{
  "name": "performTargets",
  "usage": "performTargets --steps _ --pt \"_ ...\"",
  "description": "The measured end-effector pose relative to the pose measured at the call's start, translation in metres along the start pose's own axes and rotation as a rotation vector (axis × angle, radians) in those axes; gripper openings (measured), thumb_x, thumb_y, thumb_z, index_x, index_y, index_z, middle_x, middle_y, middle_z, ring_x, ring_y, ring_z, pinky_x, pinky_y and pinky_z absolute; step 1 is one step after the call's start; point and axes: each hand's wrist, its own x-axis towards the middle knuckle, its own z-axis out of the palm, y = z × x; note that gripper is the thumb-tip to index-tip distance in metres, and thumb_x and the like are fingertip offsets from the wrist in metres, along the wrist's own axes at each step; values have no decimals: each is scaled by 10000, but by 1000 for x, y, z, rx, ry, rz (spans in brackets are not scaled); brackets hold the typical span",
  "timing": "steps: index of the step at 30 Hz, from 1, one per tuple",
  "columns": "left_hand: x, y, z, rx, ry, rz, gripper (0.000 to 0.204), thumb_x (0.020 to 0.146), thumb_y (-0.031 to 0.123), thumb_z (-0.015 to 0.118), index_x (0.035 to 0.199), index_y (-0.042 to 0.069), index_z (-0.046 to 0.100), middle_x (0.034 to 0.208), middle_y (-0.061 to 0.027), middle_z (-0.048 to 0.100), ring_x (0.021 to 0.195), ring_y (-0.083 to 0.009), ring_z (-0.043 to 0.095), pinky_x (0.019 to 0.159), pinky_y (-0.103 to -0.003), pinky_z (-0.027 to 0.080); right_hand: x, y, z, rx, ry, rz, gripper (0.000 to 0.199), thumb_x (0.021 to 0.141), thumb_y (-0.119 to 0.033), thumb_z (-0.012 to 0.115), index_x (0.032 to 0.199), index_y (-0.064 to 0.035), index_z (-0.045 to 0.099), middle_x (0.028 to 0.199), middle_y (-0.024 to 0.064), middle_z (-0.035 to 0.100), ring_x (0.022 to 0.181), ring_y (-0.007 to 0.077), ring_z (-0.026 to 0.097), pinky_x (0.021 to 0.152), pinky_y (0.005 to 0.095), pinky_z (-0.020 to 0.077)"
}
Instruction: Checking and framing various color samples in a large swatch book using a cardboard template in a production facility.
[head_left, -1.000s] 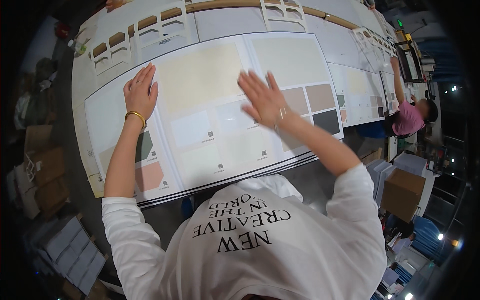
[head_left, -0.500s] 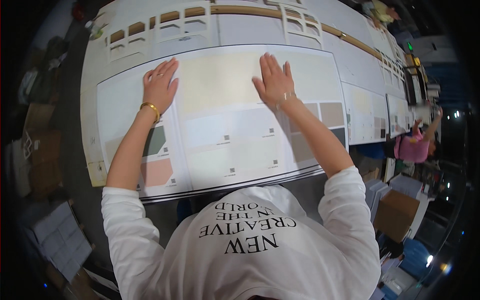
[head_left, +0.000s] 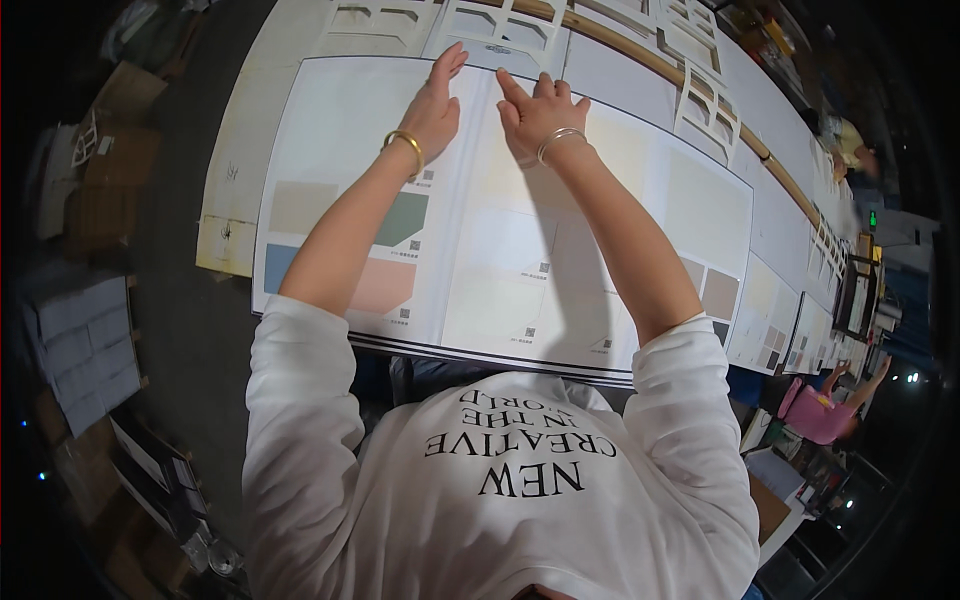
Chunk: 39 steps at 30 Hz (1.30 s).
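A large color sample board (head_left: 600, 240) lies unfolded before me, with wide pale panels, smaller green, salmon, blue, beige and grey swatches, and a dark-edged rim. My left hand (head_left: 436, 118) is at the far part of the fold between the left and middle panels, its fingers stretched out and its palm turned sideways. Just right of that fold, my right hand (head_left: 545, 118) is close to the board's far edge, fingers apart, the index reaching forward and the others partly bent. Both hands hold nothing. Whether their fingertips press on the board I cannot tell.
White cut-out frames (head_left: 500, 30) lie along the far side of the white table (head_left: 235, 200), beside a long brown pole (head_left: 640, 52). More sample boards (head_left: 768, 310) lie to the right. Farther right is a person in pink (head_left: 815, 412). Stacked white packs (head_left: 88, 350) stand at left.
My hands have come close together at the left fold: the left hand shifted right, the right hand shifted left. The view has turned, so the board appears farther right and slanted.
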Motion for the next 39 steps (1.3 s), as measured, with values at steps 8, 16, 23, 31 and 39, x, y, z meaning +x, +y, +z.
performTargets --steps 8,16,23,31,39 --pt "0 -7 2 53 5 19 755 817 -138 380 1492 127 170 1415 -210 487 1351 -356 429 1125 -414 358 -58 -6 23 87 135 -371 554 984 -309 416 1507 -145 338 1589 42 296 1469 242 263 1175 534 200" --pt "1 -7 8 481 -173 65 485 936 78 420 1403 189 487 1490 -10 460 1397 -226 374 1151 -382 291 -178 -38 35 195 68 -542 636 944 -310 494 1507 -70 319 1582 91 303 1462 260 278 1173 517 202" --pt "2 -4 15 932 -193 108 431 1019 229 367 1439 242 466 1547 72 376 1438 -161 309 1188 -372 209 -282 -74 32 265 -127 -543 661 915 -272 557 1516 -127 324 1586 65 298 1472 257 258 1188 524 140" --pt "-20 5 11 983 -338 137 550 1010 363 409 1523 189 318 1607 42 253 1481 -187 218 1209 -440 142 -307 -75 44 312 -62 -532 624 913 -270 559 1497 -160 373 1588 14 302 1483 213 232 1192 514 114" --pt "-192 84 -26 740 -653 199 902 796 467 711 1514 94 311 1603 -59 251 1474 -253 229 1188 -540 112 -308 -60 58 891 72 -543 223 827 -125 647 1034 -94 724 1204 55 672 1255 265 567 1144 524 258"
